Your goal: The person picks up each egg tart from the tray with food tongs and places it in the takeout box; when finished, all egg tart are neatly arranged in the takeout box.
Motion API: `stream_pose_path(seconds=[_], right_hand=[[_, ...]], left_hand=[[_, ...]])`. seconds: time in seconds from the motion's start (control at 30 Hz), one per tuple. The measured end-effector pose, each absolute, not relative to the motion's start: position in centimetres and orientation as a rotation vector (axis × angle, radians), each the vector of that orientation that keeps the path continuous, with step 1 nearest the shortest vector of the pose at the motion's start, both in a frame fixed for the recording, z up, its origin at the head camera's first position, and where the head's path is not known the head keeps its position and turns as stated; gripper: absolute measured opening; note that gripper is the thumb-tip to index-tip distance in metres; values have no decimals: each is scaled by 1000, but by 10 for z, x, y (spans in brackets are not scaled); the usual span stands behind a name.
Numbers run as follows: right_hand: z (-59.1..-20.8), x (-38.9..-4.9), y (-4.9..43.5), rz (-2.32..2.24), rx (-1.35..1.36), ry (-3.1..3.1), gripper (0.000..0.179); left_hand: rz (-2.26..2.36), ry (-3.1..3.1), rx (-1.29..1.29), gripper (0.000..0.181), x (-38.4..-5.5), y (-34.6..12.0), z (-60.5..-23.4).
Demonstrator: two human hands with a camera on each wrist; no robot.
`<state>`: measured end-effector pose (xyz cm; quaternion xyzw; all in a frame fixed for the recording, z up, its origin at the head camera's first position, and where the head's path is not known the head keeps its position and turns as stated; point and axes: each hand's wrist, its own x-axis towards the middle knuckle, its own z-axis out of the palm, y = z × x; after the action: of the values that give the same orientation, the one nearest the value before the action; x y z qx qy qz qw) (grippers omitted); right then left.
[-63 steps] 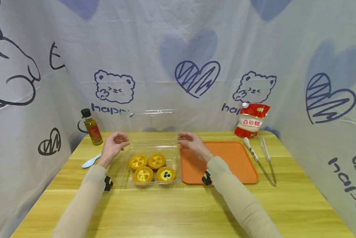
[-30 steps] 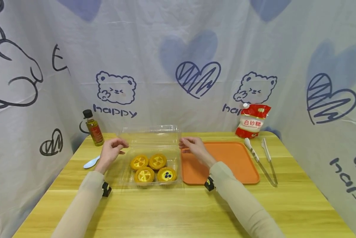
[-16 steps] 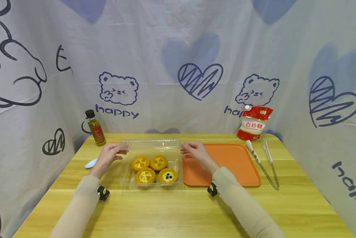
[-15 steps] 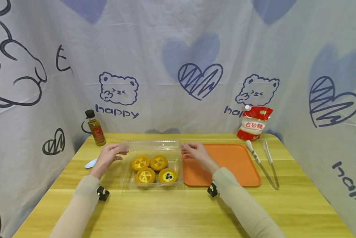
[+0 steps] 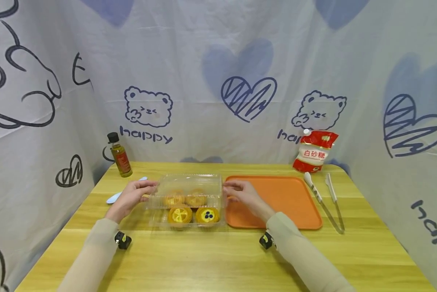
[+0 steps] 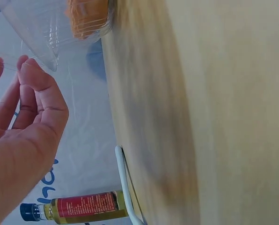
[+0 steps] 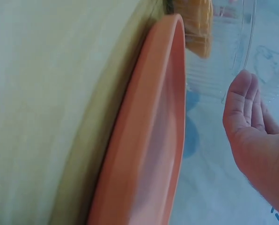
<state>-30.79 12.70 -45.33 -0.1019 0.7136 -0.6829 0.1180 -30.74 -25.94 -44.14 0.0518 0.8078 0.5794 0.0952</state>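
Note:
A clear plastic clamshell box [image 5: 161, 221] sits on the table with several egg tarts [image 5: 180, 215] inside. One tart carries blueberries [image 5: 208, 215]; others show yellow wedge patterns. Its hinged lid [image 5: 190, 183] is tilted forward, its edge hanging over the back row of tarts. My left hand [image 5: 130, 197] holds the lid's left side between thumb and fingers, and fingertips [image 6: 34, 72] show right at its edge in the left wrist view. On the opposite side my right hand [image 5: 247, 198] holds the lid likewise, with fingertips [image 7: 241, 82] at the clear plastic.
An orange tray [image 5: 277, 202] lies just right of the box, partly under my right hand. Metal tongs [image 5: 326, 205] lie beyond it, near a red and white sugar bag [image 5: 313, 153]. A light blue spoon [image 5: 114, 198] and an oil bottle [image 5: 121, 160] are at left.
The lid has swung from upright behind the box forward and down over the back tarts. Both hands came slightly lower and nearer with it. The view has shifted slightly.

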Motion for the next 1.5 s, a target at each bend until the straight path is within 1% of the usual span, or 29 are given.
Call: stream_pose_path(seconds=[0.1, 0.33, 0.6, 0.8, 1.0, 1.23, 1.4, 1.5], right_hand=[[-453, -304, 129, -1951, -304, 2126, 43], [-454, -293, 129, -1820, -352, 2214, 45], [-461, -280, 125, -1795, -380, 2213, 45], [-463, -268, 127, -1783, -399, 2218, 46], [-464, -258, 133, -1780, -393, 2200, 50], [-462, -252, 136, -1785, -379, 2194, 54], [-460, -248, 135, -1782, -342, 2148, 64], [-461, -248, 133, -1788, -348, 2090, 70]], left_hand=[[1688, 2408, 189, 47, -306, -257, -440], [1634, 2435, 177, 44, -294, -255, -438], [1617, 2485, 210, 45, -275, -261, -447], [1591, 2494, 225, 49, -262, -261, -446], [1562, 2426, 303, 58, -255, -262, -442], [1502, 2300, 373, 72, -256, -266, -438], [1508, 2151, 389, 82, -253, -269, -435], [1558, 2027, 405, 86, -253, -271, -435]])
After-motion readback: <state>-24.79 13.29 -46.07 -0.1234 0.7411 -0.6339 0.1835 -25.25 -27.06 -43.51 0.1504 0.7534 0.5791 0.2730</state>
